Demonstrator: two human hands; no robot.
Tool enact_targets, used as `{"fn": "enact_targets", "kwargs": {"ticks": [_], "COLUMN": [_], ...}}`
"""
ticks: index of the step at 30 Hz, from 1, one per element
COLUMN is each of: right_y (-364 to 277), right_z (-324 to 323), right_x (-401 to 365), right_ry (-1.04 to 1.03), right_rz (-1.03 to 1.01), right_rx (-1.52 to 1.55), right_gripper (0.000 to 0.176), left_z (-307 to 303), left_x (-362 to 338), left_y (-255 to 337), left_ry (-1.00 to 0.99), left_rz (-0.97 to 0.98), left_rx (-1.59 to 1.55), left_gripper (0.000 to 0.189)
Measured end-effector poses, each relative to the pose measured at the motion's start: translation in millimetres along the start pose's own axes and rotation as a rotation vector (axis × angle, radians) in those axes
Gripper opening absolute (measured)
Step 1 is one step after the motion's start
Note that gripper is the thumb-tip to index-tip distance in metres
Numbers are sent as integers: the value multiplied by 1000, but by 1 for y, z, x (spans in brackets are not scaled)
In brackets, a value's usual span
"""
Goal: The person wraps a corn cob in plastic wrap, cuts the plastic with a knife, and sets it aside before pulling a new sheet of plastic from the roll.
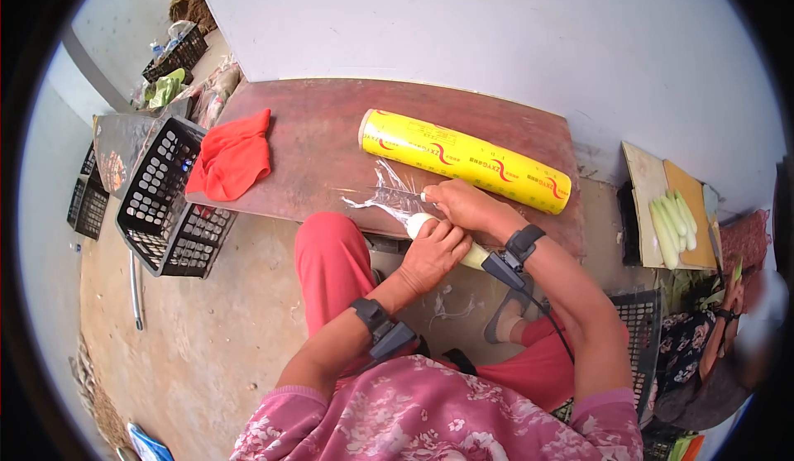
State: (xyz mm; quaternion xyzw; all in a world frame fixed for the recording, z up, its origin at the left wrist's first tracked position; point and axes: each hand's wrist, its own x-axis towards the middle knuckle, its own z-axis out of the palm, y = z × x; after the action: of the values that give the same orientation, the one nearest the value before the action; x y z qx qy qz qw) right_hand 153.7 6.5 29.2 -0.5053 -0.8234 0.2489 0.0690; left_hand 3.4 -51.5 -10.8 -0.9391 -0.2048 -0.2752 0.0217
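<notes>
At the wooden table's (318,138) near edge, our left hand (435,254) grips a pale vegetable stem (419,224); our right hand (469,208) clasps what looks like a knife (399,200). We judge the stem firm, light, slick, best held mid-length.

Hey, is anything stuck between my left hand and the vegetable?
Nothing visible. Your left hand wraps directly around the vegetable, whose pale end pokes out past the fingers. Crinkled clear film lies just beyond that end, but none shows under the visible fingers; the palm side is hidden.
</notes>
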Motion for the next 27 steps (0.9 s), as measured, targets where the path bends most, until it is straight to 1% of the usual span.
{"fn": "enact_targets", "kwargs": {"ticks": [3, 6, 7, 10, 11, 14, 15, 18, 21, 23, 24, 26, 27], "right_y": [5, 3, 11, 19, 22, 28, 29, 31, 9, -2, -8, -26, -35], "right_z": [5, 0, 5, 8, 8, 2, 0, -7, -6, 1, 5, 12, 15], "right_x": [-12, -51, -61, -114, -133, -183, -196, -222, -223, -213, -206, -184, -173], "right_ry": [100, 178, 151, 176, 209, 282, 300, 292, 398, 412, 413, 438, 453], "right_rz": [-57, -88, -79, 8, 11, 17, 20, 78, 379, 453, 485, 370, 313], "right_rx": [-26, -93, -116, -70, -53, -65, -76, -49, 408, 858, 1089, 1191, 1239], "right_gripper": [17, 18, 19, 21, 21, 22, 23, 23, 17, 16, 17, 17, 17], "left_z": [-3, -4, -6, -17, -5, -5, -7, -12, -22, -26, -24, -34, -37], "left_x": [-2, -6, -9, -17, -30, -48, -48, -46, -41, -38, -40, -35, -33], "left_y": [2, -1, -1, 7, 6, 20, 23, 30, 28, 22, 19, 17, 13], "left_ry": [-4, -35, -49, -172, -177, -321, -319, -266, -220, -191, -127, -192, -184], "left_rz": [7, 20, 21, -145, -221, -308, -255, -316, -477, -565, -570, -929, -941], "left_rx": [15, 39, 47, -99, -165, -302, -317, -525, -877, -1051, -1079, -1406, -1441], "left_gripper": [39, 43, 45, 53, 58, 54, 55, 52, 55, 54, 50, 46, 44]}}
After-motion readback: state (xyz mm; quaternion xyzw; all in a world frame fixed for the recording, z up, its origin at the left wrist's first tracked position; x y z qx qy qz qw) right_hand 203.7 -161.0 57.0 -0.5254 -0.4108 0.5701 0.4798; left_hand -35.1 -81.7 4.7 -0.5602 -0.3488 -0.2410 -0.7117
